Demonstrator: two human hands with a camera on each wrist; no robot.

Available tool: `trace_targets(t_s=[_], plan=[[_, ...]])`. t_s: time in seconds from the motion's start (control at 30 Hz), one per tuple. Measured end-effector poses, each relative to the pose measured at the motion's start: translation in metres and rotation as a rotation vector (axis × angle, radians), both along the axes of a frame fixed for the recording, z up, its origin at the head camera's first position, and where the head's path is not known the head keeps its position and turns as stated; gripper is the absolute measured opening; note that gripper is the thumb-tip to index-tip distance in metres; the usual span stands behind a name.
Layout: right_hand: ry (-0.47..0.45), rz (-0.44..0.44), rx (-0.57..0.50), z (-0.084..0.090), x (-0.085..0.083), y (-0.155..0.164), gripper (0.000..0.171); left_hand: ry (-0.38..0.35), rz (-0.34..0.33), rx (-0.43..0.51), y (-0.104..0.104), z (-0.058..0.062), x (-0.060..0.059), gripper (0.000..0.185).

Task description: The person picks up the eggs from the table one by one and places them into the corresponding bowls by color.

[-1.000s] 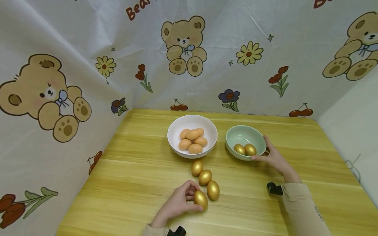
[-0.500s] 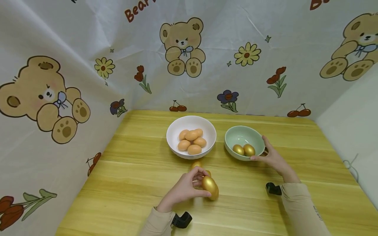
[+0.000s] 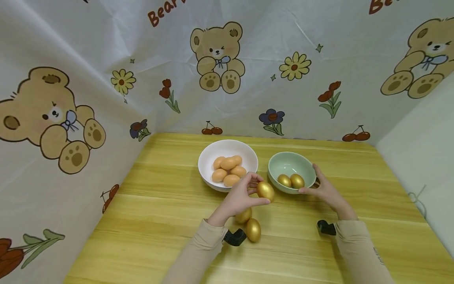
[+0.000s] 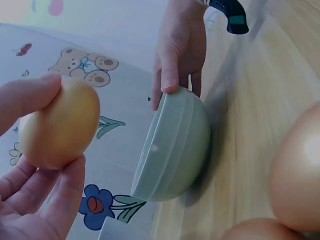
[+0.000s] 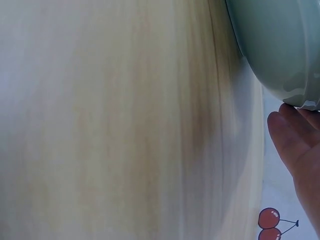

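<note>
My left hand [image 3: 237, 198] pinches a golden egg [image 3: 265, 191] between thumb and fingertips, raised above the table just left of and in front of the green bowl [image 3: 291, 161]. The left wrist view shows that egg [image 4: 62, 125] with the thumb on top and fingers beneath. Holding the green bowl by its right side is my right hand [image 3: 327, 194], thumb at the front rim and fingers round the side. Two golden eggs [image 3: 297, 181] lie inside it. On the table beneath my left hand are a partly covered golden egg [image 3: 244, 216] and another golden egg [image 3: 253, 230].
A white bowl [image 3: 209, 156] with several brown eggs [image 3: 219, 175] stands left of the green one, close behind my left hand. Wood-patterned tabletop [image 3: 142, 213] extends around them. A bear-print cloth [image 3: 220, 110] hangs along the back and left edges.
My left hand has lifted the golden egg off the table and carried it forward and right, towards the green bowl. The right hand keeps its hold on the bowl.
</note>
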State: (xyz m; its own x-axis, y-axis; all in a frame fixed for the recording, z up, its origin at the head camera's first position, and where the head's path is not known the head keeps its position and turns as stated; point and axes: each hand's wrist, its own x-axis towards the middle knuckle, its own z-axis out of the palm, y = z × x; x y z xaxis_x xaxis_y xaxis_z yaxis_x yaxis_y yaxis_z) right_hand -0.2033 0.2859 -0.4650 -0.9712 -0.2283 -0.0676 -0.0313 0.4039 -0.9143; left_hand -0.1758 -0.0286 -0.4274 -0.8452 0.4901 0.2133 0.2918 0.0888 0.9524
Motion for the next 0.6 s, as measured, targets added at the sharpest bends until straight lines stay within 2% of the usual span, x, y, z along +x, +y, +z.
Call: trace_targets(t_s=[0.07, 0.33, 0.6], plan=[[0.002, -0.001, -0.005, 0.0, 0.0, 0.0, 0.11, 0.009, 0.033, -0.011, 0.005, 0.002, -0.006, 0.051], [0.012, 0.005, -0.01, -0.002, 0.001, -0.001, 0.11, -0.048, 0.147, -0.028, 0.032, 0.007, -0.025, 0.051], [0.002, 0.01, -0.006, -0.004, -0.001, 0.0, 0.109, -0.055, 0.206, -0.084, 0.059, 0.011, -0.045, 0.048]])
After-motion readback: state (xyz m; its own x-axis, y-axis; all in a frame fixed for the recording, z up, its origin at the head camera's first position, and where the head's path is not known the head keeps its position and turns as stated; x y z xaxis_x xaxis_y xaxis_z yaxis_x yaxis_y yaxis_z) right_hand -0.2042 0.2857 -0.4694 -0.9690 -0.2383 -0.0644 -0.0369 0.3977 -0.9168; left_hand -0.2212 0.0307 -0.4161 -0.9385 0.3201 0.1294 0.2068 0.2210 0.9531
